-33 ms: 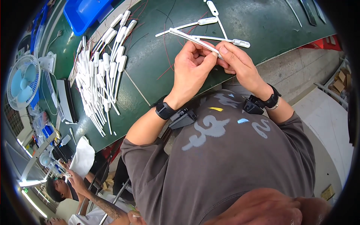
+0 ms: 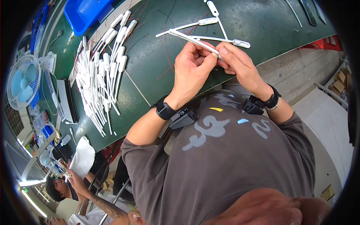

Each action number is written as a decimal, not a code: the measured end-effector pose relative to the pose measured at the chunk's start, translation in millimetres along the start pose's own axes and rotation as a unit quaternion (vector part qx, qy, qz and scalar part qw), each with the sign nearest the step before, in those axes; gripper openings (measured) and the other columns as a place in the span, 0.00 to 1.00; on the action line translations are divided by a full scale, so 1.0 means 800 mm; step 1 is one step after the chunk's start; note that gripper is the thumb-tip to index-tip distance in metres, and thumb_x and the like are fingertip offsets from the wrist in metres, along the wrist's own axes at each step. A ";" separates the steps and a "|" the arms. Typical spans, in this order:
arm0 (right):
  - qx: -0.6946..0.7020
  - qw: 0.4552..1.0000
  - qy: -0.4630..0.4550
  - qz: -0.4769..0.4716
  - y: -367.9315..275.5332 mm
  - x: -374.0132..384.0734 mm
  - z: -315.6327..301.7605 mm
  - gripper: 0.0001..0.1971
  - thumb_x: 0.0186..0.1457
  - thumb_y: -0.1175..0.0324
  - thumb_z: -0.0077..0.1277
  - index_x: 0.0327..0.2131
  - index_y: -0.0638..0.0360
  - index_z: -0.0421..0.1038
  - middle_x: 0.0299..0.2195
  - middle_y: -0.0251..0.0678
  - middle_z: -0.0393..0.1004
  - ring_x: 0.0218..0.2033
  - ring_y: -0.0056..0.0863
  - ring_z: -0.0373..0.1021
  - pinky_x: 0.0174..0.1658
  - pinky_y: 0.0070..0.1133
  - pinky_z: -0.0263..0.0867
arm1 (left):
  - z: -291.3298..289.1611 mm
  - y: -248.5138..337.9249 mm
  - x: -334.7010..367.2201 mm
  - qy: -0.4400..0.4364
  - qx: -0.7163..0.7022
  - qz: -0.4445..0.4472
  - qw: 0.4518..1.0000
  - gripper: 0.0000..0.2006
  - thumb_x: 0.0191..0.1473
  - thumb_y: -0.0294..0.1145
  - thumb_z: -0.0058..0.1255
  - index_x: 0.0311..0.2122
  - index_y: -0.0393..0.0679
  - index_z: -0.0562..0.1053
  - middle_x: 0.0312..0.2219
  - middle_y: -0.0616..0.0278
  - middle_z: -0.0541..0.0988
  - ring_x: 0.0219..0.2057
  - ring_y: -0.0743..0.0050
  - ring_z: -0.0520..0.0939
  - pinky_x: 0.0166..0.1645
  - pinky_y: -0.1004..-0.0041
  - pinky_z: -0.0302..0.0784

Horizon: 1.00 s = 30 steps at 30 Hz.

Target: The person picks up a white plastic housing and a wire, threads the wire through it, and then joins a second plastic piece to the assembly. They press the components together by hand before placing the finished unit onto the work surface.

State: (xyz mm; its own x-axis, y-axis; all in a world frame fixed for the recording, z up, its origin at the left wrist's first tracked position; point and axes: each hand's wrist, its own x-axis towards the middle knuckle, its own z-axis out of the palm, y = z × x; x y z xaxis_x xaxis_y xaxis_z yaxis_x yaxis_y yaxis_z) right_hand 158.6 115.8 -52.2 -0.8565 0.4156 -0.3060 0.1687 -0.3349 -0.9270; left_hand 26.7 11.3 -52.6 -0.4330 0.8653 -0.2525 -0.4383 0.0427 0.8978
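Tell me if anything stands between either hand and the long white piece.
Nothing visible does: the left hand and right hand both hold the long white piece directly. Three similar pieces lie on the green table just past it; whether its far end touches one, I can't tell.

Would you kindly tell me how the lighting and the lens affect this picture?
Head view: the green table's near edge bends and the corners fall to black; head view: a strip light at lower left glares white, and the piled white sticks look bright with little surface detail; head view: the left hand and right hand look fairly sharp.
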 end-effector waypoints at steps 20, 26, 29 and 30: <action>0.005 0.998 -0.020 0.064 -0.024 0.003 -0.004 0.12 0.66 0.61 0.43 0.33 0.59 0.69 0.20 0.18 0.54 0.19 0.07 0.46 0.21 0.11 0.43 | -0.024 0.026 0.005 0.028 0.025 0.052 0.998 0.08 0.56 0.22 0.46 0.40 0.32 0.71 0.32 0.58 0.77 0.28 0.76 0.79 0.35 0.75 0.79; 0.060 0.994 -0.049 0.072 -0.016 0.003 -0.014 0.12 0.65 0.61 0.43 0.32 0.58 0.69 0.19 0.18 0.55 0.19 0.07 0.47 0.21 0.11 0.43 | -0.026 0.032 0.004 0.028 0.023 0.061 0.997 0.08 0.58 0.22 0.47 0.42 0.32 0.72 0.32 0.58 0.77 0.29 0.77 0.79 0.35 0.74 0.81; 0.059 0.993 -0.044 0.090 -0.024 0.001 -0.016 0.12 0.65 0.62 0.43 0.33 0.59 0.69 0.20 0.18 0.55 0.19 0.06 0.47 0.21 0.11 0.43 | -0.030 0.031 0.005 0.049 -0.013 0.096 0.994 0.08 0.58 0.22 0.47 0.42 0.32 0.72 0.32 0.58 0.77 0.29 0.77 0.80 0.36 0.74 0.81; 0.058 0.993 -0.040 0.100 -0.027 0.000 -0.016 0.12 0.65 0.62 0.43 0.33 0.59 0.70 0.20 0.18 0.55 0.19 0.06 0.47 0.21 0.11 0.43 | -0.031 0.032 0.006 0.058 -0.033 0.112 0.991 0.09 0.58 0.23 0.47 0.42 0.32 0.72 0.32 0.58 0.77 0.29 0.77 0.80 0.36 0.75 0.81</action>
State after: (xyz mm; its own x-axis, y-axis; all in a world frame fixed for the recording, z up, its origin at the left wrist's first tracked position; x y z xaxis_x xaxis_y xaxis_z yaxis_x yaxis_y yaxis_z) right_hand 161.1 133.7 -35.3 -0.8484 0.2648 -0.4583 0.2848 -0.5015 -0.8169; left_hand -6.2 4.0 -40.0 -0.6107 0.7864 -0.0929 -0.3706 -0.1802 0.9111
